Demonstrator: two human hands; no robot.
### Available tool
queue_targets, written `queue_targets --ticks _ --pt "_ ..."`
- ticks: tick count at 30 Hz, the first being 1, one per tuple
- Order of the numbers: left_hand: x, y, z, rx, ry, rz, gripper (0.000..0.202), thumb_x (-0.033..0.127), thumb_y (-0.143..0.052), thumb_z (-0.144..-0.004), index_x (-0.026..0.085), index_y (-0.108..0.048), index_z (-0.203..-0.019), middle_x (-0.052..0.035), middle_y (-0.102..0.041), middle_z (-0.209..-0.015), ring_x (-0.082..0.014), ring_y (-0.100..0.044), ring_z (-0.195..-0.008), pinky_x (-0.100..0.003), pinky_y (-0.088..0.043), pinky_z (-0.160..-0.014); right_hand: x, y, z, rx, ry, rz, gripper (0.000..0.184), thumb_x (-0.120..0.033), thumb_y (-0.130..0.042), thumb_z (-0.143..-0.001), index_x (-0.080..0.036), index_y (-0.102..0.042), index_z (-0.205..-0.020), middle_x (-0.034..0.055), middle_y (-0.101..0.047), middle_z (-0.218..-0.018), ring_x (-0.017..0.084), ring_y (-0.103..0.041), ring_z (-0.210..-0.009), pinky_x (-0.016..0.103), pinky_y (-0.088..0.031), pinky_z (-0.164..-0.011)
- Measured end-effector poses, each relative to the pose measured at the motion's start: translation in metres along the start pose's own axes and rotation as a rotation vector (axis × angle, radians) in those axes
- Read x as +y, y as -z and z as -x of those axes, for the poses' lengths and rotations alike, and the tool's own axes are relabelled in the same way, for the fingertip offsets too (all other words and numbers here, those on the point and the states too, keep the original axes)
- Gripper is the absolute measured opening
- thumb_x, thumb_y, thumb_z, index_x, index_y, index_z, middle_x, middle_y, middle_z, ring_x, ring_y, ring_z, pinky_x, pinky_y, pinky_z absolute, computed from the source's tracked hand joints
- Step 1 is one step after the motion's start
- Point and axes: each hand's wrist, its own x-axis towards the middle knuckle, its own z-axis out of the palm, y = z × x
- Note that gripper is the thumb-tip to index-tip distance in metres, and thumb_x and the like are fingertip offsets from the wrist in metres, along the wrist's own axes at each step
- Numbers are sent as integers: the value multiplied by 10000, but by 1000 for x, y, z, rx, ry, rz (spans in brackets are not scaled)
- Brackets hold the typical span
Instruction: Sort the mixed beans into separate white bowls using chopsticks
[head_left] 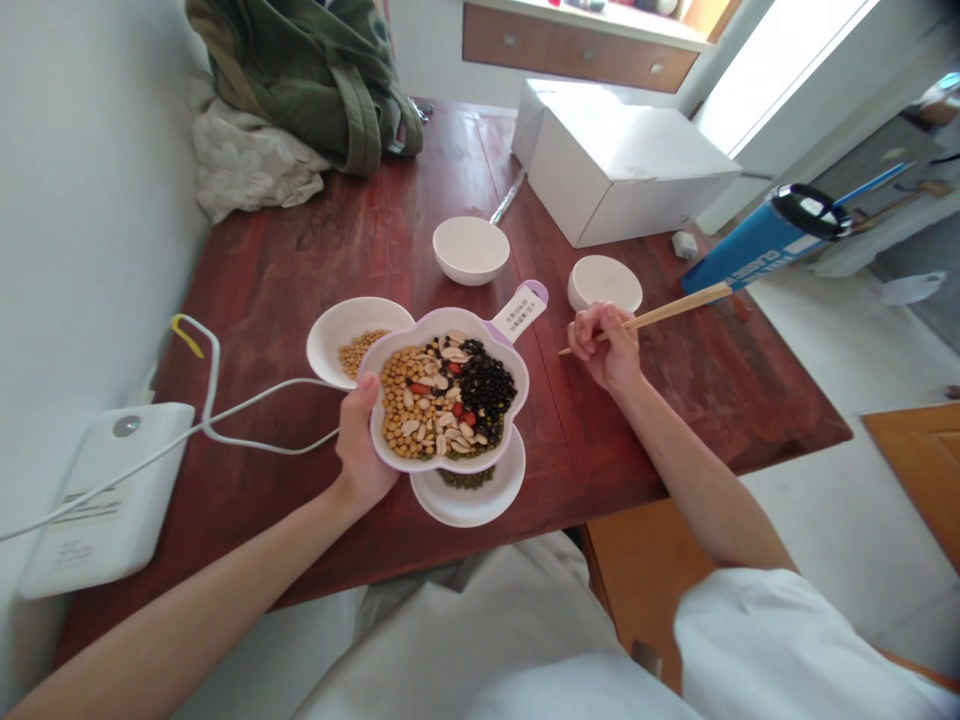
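My left hand (361,447) grips the rim of a flower-shaped bowl (517,352) with a labelled handle, thumb over its edge. Inside lie yellow soybeans (400,396), black beans (489,385), pale peanut pieces (459,432) and a few red beans. The bowl overlaps two white dishes: one with soybeans (319,340) at the left, one with green mung beans (499,505) in front. My right hand (607,350) is closed around wooden chopsticks (679,306), their tips pointing left over the table. Just behind that hand stands a small white bowl (604,284); its inside is only partly visible.
Another white bowl (471,250) stands farther back. A white box (626,165), a blue cup (765,240) and a small white cube (684,245) are at the right. A green bag (300,75) sits back left; a white cable (262,440) and a white device (112,495) lie left.
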Motion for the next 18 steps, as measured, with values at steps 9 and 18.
queue_targets --ticks 9,18 --pt "8 -13 8 -12 43 41 449 480 -846 -821 239 -791 -1195 -57 -848 -1225 -406 -654 -1464 -515 -638 -1164 -13 6 -2 46 39 -32 616 -782 -743 -928 -237 -684 -647 -35 -466 -486 116 -463 -414 251 -331 -395" --pt "6 -5 7 -83 117 63 451 537 -837 -832 247 -810 -1177 -55 -835 -1305 -411 -607 -1521 -517 -625 -1182 -33 24 -8 -291 -447 -167 547 -693 -710 -1005 -225 -567 -761 -90 -405 -507 58 -271 -356 180 -192 -318"
